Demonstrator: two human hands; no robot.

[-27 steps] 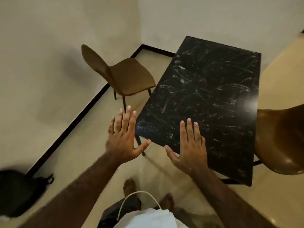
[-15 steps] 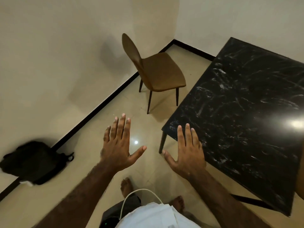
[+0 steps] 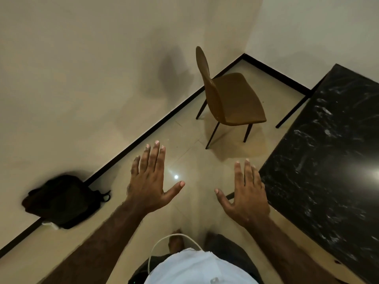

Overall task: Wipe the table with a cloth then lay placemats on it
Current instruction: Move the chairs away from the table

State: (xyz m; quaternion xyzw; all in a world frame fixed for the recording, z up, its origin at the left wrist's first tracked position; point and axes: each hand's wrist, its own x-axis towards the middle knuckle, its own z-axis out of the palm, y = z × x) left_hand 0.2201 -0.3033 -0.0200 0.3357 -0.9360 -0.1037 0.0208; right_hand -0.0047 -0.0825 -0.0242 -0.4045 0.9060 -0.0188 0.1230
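We hold our left hand point(image 3: 149, 181) and right hand point(image 3: 248, 195) spread flat and empty over the floor point(image 3: 190, 140), the dark table point(image 3: 328, 160) bare at our right, and with no cloth or placemats in view we judge that neither wiping nor laying has begun.

This looks like a plain dining room in a home. A black marble-patterned worktop point(image 3: 328, 171) with thin dark legs stands at the right, and a brown upholstered chair point(image 3: 238, 99) on slim dark legs sits near its far corner, turned toward it. The floor point(image 3: 190, 140) is glossy beige tile that mirrors a ceiling light. Bare cream walls point(image 3: 82, 78) meet in a corner, edged by a black skirting point(image 3: 143, 137). A black bag point(image 3: 63, 201) lies on the floor against the left wall.
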